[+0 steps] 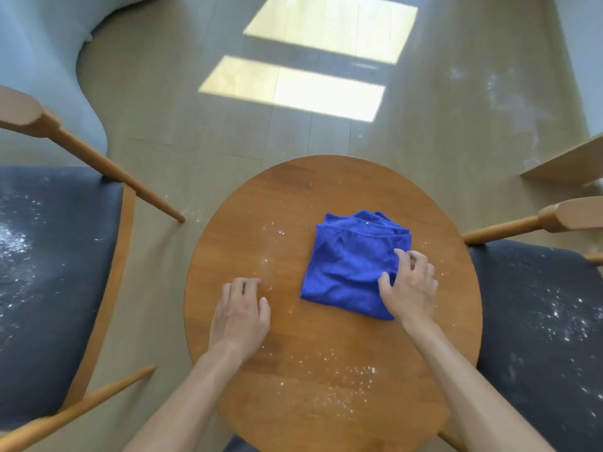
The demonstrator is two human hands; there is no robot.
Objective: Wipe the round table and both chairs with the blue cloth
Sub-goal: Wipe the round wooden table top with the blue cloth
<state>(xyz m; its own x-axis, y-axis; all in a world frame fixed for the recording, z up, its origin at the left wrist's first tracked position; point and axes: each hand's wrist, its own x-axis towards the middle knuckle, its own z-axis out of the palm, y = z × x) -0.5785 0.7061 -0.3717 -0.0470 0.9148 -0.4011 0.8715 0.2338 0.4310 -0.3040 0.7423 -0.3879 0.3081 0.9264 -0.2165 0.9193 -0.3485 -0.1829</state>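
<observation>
While the right hand (409, 285) gathers the blue cloth (352, 265) with curled fingers, the left hand (239, 308) rests relaxed on the dusty round table (248, 203); wiping should follow.

You will find nothing to read here: no text, label, brand, number or sign shows on any surface in view.
</observation>
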